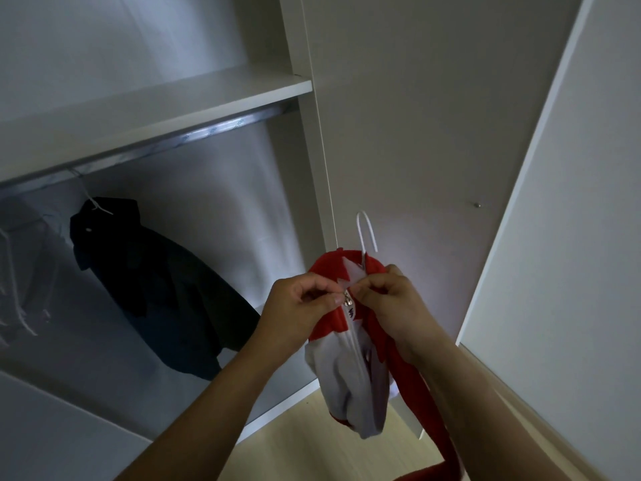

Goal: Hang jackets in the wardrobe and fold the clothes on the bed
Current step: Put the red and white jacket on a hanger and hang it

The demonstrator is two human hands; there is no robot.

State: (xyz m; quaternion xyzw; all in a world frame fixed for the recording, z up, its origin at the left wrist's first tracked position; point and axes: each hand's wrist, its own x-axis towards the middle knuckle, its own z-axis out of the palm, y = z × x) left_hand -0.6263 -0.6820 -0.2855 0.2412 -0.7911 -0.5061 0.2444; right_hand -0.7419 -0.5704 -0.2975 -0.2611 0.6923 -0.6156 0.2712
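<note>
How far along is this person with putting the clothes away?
Done: one dark jacket already hangs on the rail in the wardrobe. In hand: a red and white jacket sits on a white hanger; the left hand and right hand pinch it near the zip at the collar. Left: hooking it on the rail. The bed is out of view, so the folding cannot be judged.

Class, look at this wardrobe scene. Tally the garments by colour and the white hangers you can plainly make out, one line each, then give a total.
Red and white zip-up jacket, held by both hands: 1
Dark navy jacket hanging on the metal rail: 1
White wire hangers plainly visible, one in the red jacket, one holding the dark jacket: 2
Total: 4
</note>
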